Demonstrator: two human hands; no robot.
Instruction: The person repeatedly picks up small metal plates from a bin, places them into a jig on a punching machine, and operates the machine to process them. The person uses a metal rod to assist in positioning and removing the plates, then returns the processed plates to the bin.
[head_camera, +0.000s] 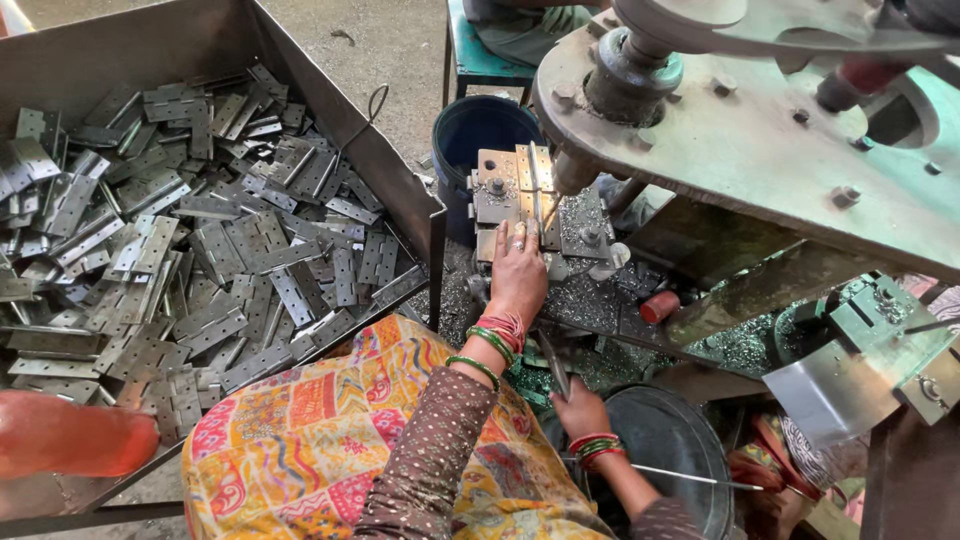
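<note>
The left hand (518, 272) lies flat, fingers stretched forward and pressing down on a brass-coloured hinge (527, 192) seated in the fixture of the drill press (760, 130); it pins the piece rather than closing around it. The hinge sits open on the jig plate, just ahead of the fingertips and directly beside the drill spindle (575, 172), which stands over its right leaf. The right hand (580, 410) is lower, near the person's lap, curled shut around a thin dark rod (553, 362) that rises toward the fixture; what the rod does cannot be told from here. To hold this well, it seems wise to keep the fingertips on the near leaf and clear of the spindle, press evenly so the hinge stays square against the jig stops, and keep the bangles and sleeve back from the turning parts. Metal swarf (590, 300) lies thick around the fixture and could lift the piece if it creeps under it. Further out, a steel bin (330, 110) at the left holds a heap of grey hinges (190, 250), a blue bucket (470, 130) stands behind the fixture, and a round dark pan (670, 440) sits by the right wrist.
</note>
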